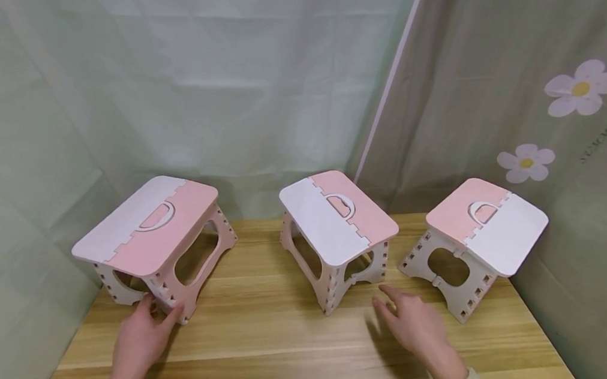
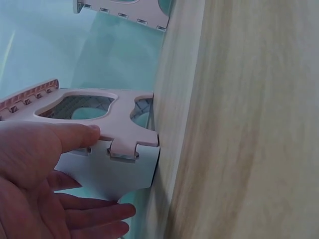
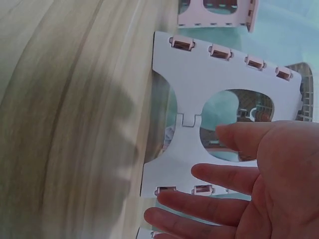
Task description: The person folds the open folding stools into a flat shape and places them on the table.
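Right hand, lower right: fingers extended, holding nothing.
Left hand, lower left: grips adjacent stool by one leg; uneven pull could tip or fold it.

Stools are pink-and-white, table wood-grained, curtain flowered.

Three stools spaced across table, curtain behind.
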`<state>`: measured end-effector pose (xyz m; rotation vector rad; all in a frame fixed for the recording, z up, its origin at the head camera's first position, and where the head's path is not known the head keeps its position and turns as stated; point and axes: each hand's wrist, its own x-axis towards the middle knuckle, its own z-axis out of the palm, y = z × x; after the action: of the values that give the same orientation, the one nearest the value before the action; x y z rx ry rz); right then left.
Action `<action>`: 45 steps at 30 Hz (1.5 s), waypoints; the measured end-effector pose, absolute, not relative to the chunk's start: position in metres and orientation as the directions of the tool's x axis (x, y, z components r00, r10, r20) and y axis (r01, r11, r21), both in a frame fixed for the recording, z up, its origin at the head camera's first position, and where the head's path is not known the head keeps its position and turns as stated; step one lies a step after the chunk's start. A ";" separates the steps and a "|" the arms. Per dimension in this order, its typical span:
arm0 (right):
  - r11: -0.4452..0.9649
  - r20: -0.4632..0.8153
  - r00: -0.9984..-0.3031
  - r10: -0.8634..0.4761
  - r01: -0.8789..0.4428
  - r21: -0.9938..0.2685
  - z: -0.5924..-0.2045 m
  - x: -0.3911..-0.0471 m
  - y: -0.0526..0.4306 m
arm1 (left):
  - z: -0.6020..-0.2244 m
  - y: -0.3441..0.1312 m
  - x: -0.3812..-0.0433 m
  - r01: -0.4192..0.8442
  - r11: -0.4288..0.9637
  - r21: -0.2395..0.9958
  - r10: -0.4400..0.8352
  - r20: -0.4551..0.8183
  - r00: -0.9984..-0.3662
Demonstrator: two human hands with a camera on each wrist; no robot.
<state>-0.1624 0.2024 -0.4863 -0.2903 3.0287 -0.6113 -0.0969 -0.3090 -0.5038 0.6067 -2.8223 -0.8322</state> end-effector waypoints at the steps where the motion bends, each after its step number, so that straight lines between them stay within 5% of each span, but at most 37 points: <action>1: 0.905 0.000 -0.981 -0.195 -0.180 -0.386 -0.486 -0.162 0.202 | -0.504 -0.309 -0.096 -0.331 0.769 0.547 -0.410 0.024 -0.912; 45: 0.788 -0.055 -0.887 -0.458 -0.376 -0.487 -0.481 -0.147 0.166 | -0.499 -0.337 -0.085 -0.205 0.790 0.578 -0.131 -0.168 -0.977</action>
<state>-0.1470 0.1664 -0.4811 -0.6603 2.8081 -0.7120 -0.0853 -0.3367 -0.4992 0.2902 -3.0846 -1.0179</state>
